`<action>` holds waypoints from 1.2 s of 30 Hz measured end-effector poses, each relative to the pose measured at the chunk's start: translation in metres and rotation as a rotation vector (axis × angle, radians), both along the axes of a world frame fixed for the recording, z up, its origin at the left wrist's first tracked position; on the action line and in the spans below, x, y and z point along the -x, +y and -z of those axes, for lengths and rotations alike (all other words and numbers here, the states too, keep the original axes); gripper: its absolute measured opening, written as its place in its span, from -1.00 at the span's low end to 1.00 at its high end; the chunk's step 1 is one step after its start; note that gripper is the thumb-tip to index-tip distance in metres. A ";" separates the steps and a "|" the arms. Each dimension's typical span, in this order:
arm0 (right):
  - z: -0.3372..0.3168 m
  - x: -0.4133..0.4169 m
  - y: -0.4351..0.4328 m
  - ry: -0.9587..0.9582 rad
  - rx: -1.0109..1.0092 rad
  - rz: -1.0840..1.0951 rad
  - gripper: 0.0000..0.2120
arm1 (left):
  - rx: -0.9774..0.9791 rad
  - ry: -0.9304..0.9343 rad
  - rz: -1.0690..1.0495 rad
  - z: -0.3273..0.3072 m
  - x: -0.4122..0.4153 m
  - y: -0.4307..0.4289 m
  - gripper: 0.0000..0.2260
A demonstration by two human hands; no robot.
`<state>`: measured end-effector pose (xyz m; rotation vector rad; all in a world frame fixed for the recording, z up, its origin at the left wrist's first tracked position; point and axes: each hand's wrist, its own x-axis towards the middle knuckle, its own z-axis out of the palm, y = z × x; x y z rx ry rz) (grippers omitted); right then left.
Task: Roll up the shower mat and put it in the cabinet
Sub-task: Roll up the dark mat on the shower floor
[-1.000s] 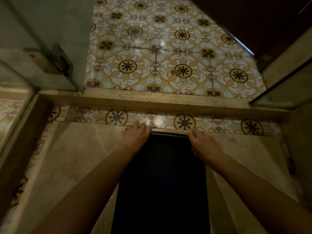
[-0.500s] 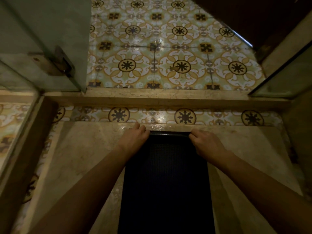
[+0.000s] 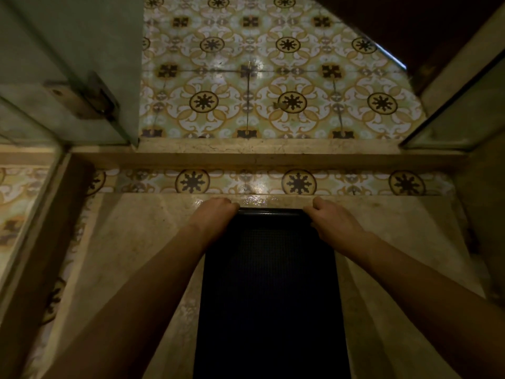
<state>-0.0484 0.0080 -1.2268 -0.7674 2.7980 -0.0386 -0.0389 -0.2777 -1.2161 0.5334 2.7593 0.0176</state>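
A patterned tile floor (image 3: pixel 273 86) fills the upper centre. The dark shower mat (image 3: pixel 269 291) lies flat at lower centre, running off the bottom edge. The left hand (image 3: pixel 216 214) and right hand (image 3: pixel 334 221) each curl closed over its far corners, probably to begin the roll.

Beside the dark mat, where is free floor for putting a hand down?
Bare beige stone floor lies left of the dark rubber mat, up to the glass panel, with a narrower patch on the right. The far edge is crowded: left hand and right hand grip it.
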 end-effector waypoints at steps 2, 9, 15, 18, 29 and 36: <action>-0.002 -0.002 0.000 -0.026 0.000 0.008 -0.69 | -0.011 0.025 -0.014 0.002 -0.003 -0.001 -0.81; -0.004 0.002 0.004 -0.078 0.048 0.004 -0.69 | -0.080 0.070 -0.061 -0.003 -0.006 -0.011 -0.82; -0.007 0.000 0.000 -0.089 0.061 0.015 -0.75 | -0.060 0.068 -0.041 0.001 -0.011 -0.005 -0.74; -0.012 0.005 0.001 -0.127 0.076 0.025 -0.74 | -0.095 -0.015 -0.033 0.001 -0.004 -0.012 -0.69; -0.015 0.006 -0.002 -0.188 0.017 0.055 -0.69 | -0.043 -0.064 -0.059 -0.004 0.001 -0.006 -0.81; -0.021 0.006 -0.005 -0.188 0.011 0.098 -0.73 | -0.056 -0.066 -0.088 -0.010 0.004 -0.004 -0.87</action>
